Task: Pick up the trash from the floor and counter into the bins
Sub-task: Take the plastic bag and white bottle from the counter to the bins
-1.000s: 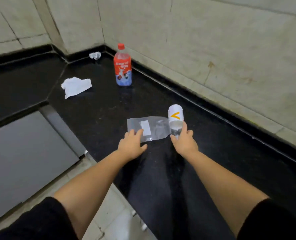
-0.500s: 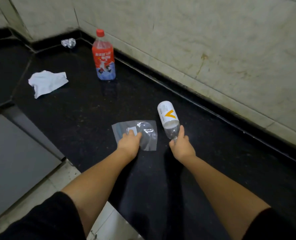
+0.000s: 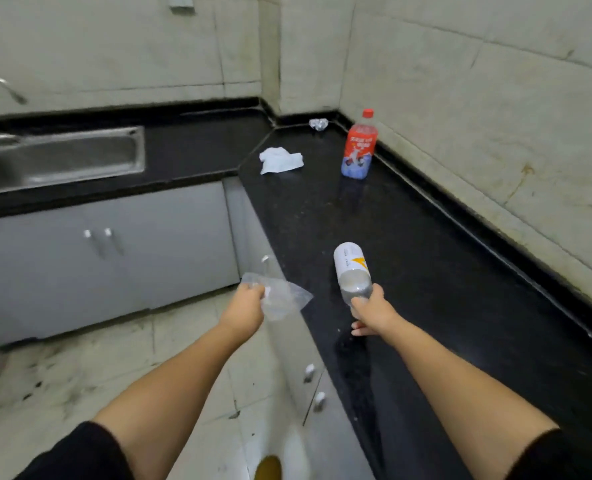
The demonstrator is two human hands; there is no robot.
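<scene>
My left hand (image 3: 244,306) grips a clear plastic bag (image 3: 284,297) and holds it in the air past the front edge of the black counter (image 3: 443,271). My right hand (image 3: 374,311) is closed around the neck end of a clear bottle with a white and orange label (image 3: 351,268), lifted just above the counter. Farther back on the counter lie a crumpled white tissue (image 3: 280,160) and a small crumpled foil ball (image 3: 318,124) in the corner. A red-labelled bottle with a red cap (image 3: 358,147) stands upright near the wall. No bin is in view.
A steel sink (image 3: 80,154) with a tap is set in the counter at the left. Grey cabinet doors (image 3: 114,251) with small handles run below both counter runs. The tiled floor (image 3: 80,375) is stained. A yellow object (image 3: 268,467) shows at the bottom edge.
Both hands have lifted off the counter: the left one picked up the plastic bag and drew it back over the edge, the right one raised the bottle. The view pulled back and turned left.
</scene>
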